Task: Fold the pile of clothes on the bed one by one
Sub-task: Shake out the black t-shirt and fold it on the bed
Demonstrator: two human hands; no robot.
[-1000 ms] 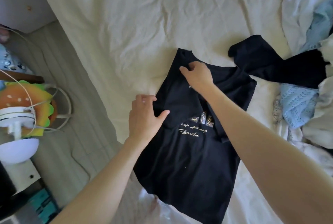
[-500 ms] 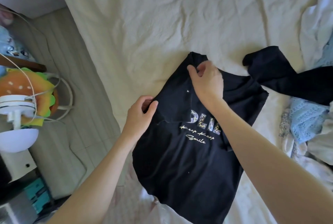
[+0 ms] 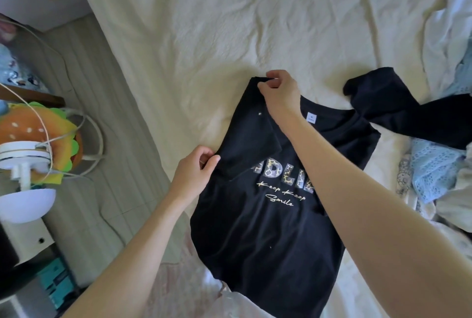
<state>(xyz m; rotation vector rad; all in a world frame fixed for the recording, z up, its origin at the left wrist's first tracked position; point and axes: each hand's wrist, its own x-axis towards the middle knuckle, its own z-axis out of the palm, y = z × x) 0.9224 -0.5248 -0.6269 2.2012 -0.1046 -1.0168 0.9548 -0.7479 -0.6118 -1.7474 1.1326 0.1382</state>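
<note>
Black T-shirt [image 3: 268, 228] lies print-up on the cream bed sheet [image 3: 217, 23], collar toward the far side, hem near me at the bed's edge. Print partly readable: "Keep Keep Smile".

My right hand [image 3: 281, 92] is at the far left corner of the shirt, thumb and fingers [image 3: 270, 73] pinching the top edge of the sleeve fold. My left hand [image 3: 196, 172] pinches the lower end of that same folded flap [image 3: 250, 133], fingers curled round the cloth edge. The flap lies turned inward over the chest, covering the first letters of the print.

Step in hand, as I judge it: first side fold of this shirt, the left sleeve and side brought in over the front. Fold looks only partly laid; the lower body of the shirt is not yet folded in.

Next move, in my judgement: lay the flap flat, smooth it, carry the same fold line down toward the hem, then do the opposite side. That side touches a dark garment [image 3: 408, 113] from the pile, so it may need separating first.

Remaining pile [image 3: 444, 154] of white and light blue clothes sits at the right of the bed, unfolded. Task early.
</note>
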